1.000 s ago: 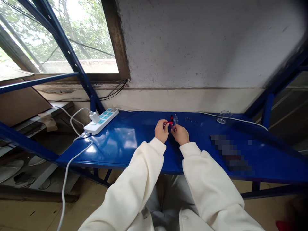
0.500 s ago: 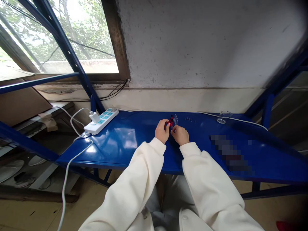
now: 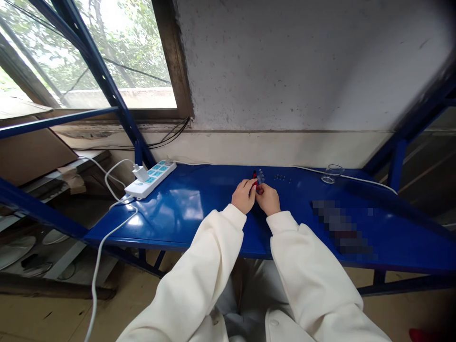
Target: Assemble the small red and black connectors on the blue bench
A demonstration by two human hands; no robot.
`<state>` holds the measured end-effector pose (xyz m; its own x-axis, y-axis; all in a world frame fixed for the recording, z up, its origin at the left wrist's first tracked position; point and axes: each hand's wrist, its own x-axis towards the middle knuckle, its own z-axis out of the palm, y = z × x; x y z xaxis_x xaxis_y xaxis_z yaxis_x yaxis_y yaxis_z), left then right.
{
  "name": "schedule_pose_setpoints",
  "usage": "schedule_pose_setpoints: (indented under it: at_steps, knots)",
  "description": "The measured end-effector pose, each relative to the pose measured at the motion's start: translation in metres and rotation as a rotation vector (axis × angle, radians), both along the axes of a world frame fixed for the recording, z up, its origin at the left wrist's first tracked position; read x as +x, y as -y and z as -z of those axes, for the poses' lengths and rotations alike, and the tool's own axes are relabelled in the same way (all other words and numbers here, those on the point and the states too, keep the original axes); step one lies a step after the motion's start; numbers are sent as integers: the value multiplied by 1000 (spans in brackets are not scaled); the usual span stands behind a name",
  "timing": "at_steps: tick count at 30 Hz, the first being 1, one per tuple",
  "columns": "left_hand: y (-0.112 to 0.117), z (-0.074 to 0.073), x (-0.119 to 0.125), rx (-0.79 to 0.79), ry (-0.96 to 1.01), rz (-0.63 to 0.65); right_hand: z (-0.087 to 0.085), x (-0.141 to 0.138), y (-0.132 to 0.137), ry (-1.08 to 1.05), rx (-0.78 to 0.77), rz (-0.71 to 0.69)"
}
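Observation:
My left hand (image 3: 243, 196) is closed, its fingers pinching a small red-and-black piece (image 3: 254, 175) whose kind is too small to make out. Right beside it, my right hand (image 3: 268, 198) is closed on the near end of a clear, knobbly plastic strip (image 3: 261, 176) that looks like a terminal block. The fingertips of both hands meet at the red part, and they cover most of where the two pieces come together. A short row of tiny dark parts, perhaps screws (image 3: 280, 177), lies on the blue table just right of the strip.
A white power strip (image 3: 151, 179) with a plug and cable lies at the left of the blue table (image 3: 213, 228). At the back right stands a clear glass (image 3: 332, 174) by a white cable. A blurred-out dark object (image 3: 340, 225) lies at the right. Blue frame posts flank the table.
My left hand has shifted slightly right and its fingers now cover more of the red part. My right hand's fingers have drawn in closer to it. The other things stay put.

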<state>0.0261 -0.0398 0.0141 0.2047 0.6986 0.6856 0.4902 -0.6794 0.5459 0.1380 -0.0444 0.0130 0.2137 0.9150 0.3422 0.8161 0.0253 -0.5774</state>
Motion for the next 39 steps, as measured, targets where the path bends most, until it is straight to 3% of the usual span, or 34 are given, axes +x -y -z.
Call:
schedule_pose_setpoints:
  at_steps: [4, 16, 25, 32, 36, 39]
  knots:
    - [-3, 2, 1, -27, 127, -13, 2, 0, 0, -16, 88, -48]
    - [-13, 0, -5, -341, 464, -9, 1, -2, 1, -7, 225, -185]
    - [-26, -12, -39, -308, 256, 99, -2, -16, -6, 165, 370, -213]
    - [-36, -24, -61, -344, 132, 115, -2, -28, -19, 263, 413, -325]
    - [-45, -27, -84, -352, -57, -21, -1, -28, -18, 251, 393, -404]
    - [-56, -26, -112, -367, -179, -279, -2, -25, -14, 189, 369, -388]
